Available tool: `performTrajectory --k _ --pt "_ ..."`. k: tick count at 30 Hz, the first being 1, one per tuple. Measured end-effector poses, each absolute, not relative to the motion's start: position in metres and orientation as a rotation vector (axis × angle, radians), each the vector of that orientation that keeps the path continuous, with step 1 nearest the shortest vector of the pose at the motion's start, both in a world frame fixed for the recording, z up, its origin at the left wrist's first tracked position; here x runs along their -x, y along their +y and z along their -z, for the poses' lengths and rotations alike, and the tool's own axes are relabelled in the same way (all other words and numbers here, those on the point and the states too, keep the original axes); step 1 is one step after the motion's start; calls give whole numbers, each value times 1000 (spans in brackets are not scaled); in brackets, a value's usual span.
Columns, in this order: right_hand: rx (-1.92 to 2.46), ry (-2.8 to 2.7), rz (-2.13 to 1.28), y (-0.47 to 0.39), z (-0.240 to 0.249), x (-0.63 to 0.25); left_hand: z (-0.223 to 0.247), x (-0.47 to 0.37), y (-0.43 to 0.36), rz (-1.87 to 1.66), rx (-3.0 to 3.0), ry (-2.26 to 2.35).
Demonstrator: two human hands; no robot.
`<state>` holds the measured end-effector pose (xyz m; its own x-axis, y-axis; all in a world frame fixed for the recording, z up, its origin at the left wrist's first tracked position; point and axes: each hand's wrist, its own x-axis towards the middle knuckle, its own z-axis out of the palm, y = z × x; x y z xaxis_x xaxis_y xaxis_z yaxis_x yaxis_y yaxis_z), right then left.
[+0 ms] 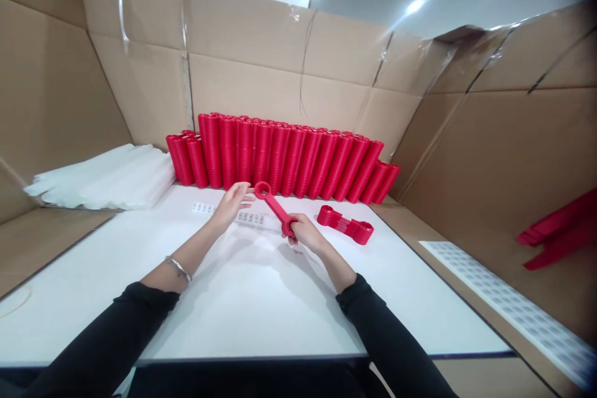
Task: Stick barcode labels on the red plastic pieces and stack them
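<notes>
My right hand point(303, 231) is wrapped round the lower end of a red dumbbell-shaped plastic piece point(278, 206), which has a ring at its upper end and slants up to the left above the table. My left hand point(232, 204) is beside that upper ring with its fingers stretched out and apart; whether a fingertip touches the ring I cannot tell. Beneath the hands lies a strip of printed labels point(252, 218), partly hidden by my left hand. A bundle of similar red pieces point(345, 225), with a pale label on it, rests to the right of my right hand.
Tall stacks of red pieces point(280, 158) stand along the back of the white table point(261, 311). White plastic sleeves point(102, 177) are piled at left. A label sheet point(504, 305) lies along the right edge. Cardboard walls point(261, 74) enclose the table; red material point(559, 224) shows at far right.
</notes>
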<state>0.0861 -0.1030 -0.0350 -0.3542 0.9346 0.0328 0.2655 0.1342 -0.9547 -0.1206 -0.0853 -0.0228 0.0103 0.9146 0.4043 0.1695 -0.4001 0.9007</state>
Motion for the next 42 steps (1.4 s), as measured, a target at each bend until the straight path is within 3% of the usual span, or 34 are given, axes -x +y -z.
performTrajectory --k 2,6,13,33,42 --pt "1196 -1592 -1194 -101 37 -85 34 122 -82 -1336 -1948 1297" --pt "1233 -1501 -1204 -103 46 -77 47 114 -85 -751 -2613 1551" --pt "1234 -1553 -1225 -105 56 -65 35 103 -95 -412 -2788 1668" --pt "1365 -1589 -1174 -105 57 -65 39 108 -98 -628 -2772 1491" --pt "1325 -1663 -1013 -105 63 -65 34 111 -93 -1008 -1920 1127"
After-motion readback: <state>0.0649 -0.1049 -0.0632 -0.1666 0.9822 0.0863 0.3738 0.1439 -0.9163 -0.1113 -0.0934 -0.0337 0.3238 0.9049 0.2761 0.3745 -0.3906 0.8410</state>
